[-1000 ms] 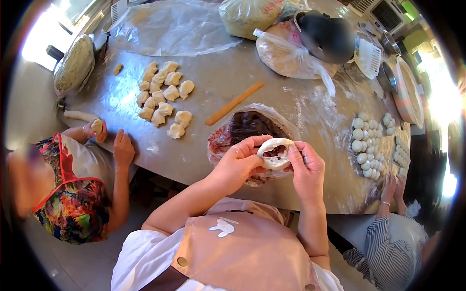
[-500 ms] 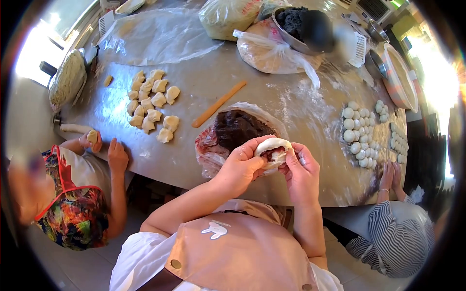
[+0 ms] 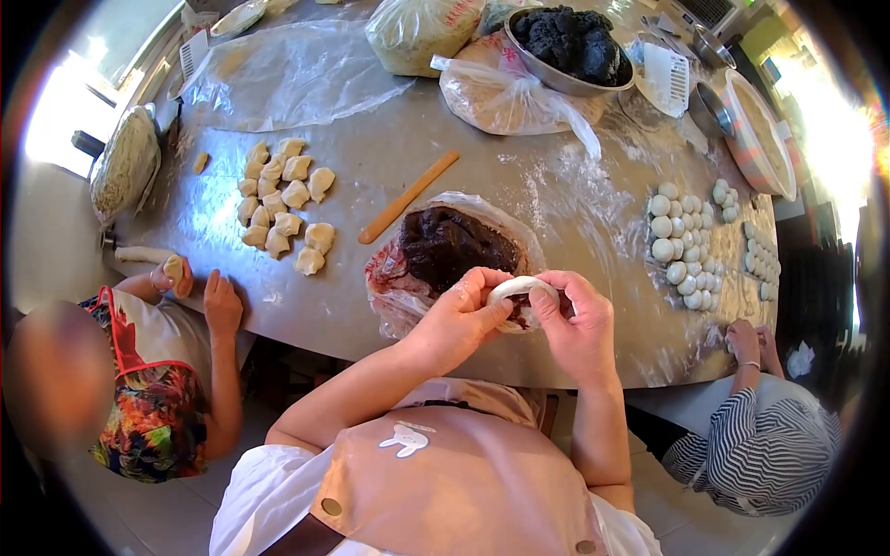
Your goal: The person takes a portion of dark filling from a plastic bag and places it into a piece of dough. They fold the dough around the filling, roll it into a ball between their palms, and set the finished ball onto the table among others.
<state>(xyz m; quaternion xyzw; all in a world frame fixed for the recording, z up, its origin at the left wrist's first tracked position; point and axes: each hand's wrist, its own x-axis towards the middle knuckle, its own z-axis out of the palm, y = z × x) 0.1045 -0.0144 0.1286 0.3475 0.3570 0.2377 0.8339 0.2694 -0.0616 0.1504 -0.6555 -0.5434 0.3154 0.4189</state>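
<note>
Between my two hands is a piece of white dough (image 3: 525, 287), cupped around dark red filling that shows through its opening. My left hand (image 3: 468, 310) grips its left side, thumb at the rim. On the right side my right hand (image 3: 577, 320) pinches the edge, thumb pressed near the opening. Just beyond my hands sits an open plastic bag of dark bean paste (image 3: 454, 246). A wooden rolling pin (image 3: 408, 198) lies beside the bag, on its far left.
Dough pieces (image 3: 283, 199) lie to the left, near a co-worker (image 3: 153, 380) holding dough. Round pale balls (image 3: 686, 246) stand in rows at right, by another person (image 3: 760, 435) in stripes. A bowl of black paste (image 3: 570, 46) and plastic bags (image 3: 422, 35) are at the back of the table (image 3: 324, 306).
The dough has tilted in my hands and my right thumb has moved over its opening. At right, the co-worker's hands have shifted lower at the table edge. The view has shifted slightly.
</note>
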